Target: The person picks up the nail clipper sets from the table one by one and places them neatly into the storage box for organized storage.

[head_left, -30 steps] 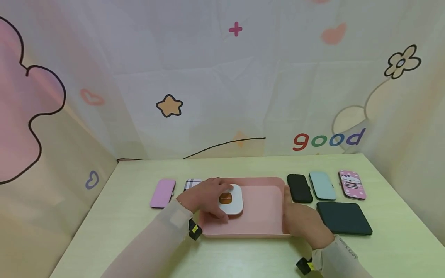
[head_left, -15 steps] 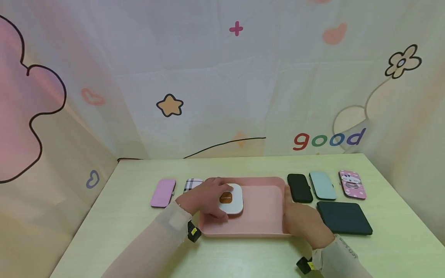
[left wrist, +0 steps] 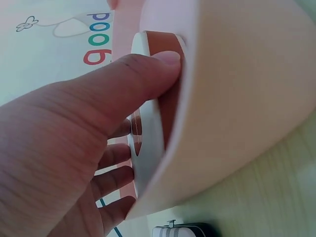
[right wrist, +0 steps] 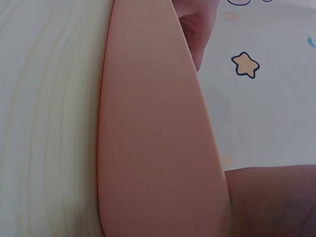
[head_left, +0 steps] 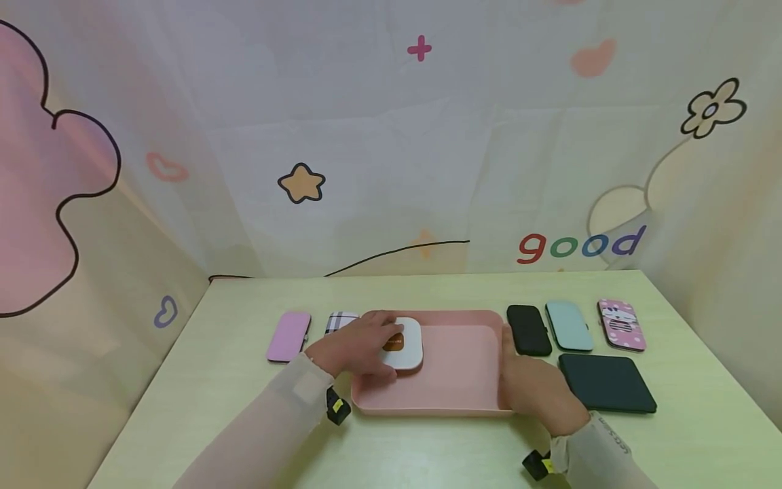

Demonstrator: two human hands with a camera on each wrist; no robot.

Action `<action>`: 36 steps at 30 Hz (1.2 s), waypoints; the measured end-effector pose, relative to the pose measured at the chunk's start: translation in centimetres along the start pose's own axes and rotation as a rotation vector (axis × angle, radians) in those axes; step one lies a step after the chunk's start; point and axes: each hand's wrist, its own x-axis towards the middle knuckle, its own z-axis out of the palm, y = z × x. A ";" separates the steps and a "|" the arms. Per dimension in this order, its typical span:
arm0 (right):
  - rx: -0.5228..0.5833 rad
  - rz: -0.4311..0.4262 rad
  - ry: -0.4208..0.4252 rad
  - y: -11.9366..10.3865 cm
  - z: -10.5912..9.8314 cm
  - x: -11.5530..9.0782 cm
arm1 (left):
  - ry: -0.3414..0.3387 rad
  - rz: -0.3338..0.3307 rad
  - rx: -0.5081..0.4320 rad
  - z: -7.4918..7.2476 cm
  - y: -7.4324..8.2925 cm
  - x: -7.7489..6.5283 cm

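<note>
Pink tray [head_left: 461, 380]: the landmark — it lies on the pale wood-grain table [head_left: 440, 455], its long axis running left to right in front of the person
White-lidded square box [head_left: 411, 345]: inside the pink tray, in its left half; about as wide as it is deep, so no long axis stands out; whether its base rests on the tray floor, I cannot tell
Left hand [head_left: 365, 343]: reaches in over the tray's left end and grips the box — thumb [left wrist: 143, 76] against the brown side wall, other fingers [left wrist: 114, 181] at the lid across from it, parted by the box's breadth
Box from the fingers: to the right of the left palm, towards the tray's middle; the left hand is the nearer, touching it, with bare tray floor between box and right hand
Right hand [head_left: 537, 387]: at the tray's right end, one digit laid straight along that wall; the rest are hidden, so I cannot tell how far they close or whether they grip the rim
Left of the tray: lilac clasp case [head_left: 290, 337], and plaid clasp case [head_left: 340, 320] partly behind the left hand
Right of the tray: black case [head_left: 529, 331], pale aqua case [head_left: 569, 326], pink polka-dot case [head_left: 621, 324], larger dark rectangular case [head_left: 607, 383]
</note>
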 end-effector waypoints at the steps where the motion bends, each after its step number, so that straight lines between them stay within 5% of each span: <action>1: 0.001 0.001 -0.002 0.0 0.0 0.0 | 0.000 -0.002 0.001 0.0 0.0 0.0; 21: 0.012 -0.009 -0.008 -0.2 -0.2 -0.2 | 0.020 0.011 -0.020 0.3 -0.3 -0.1; 36: 0.001 0.008 -0.010 0.0 0.0 0.2 | 0.097 0.045 -0.050 0.4 -1.1 -1.0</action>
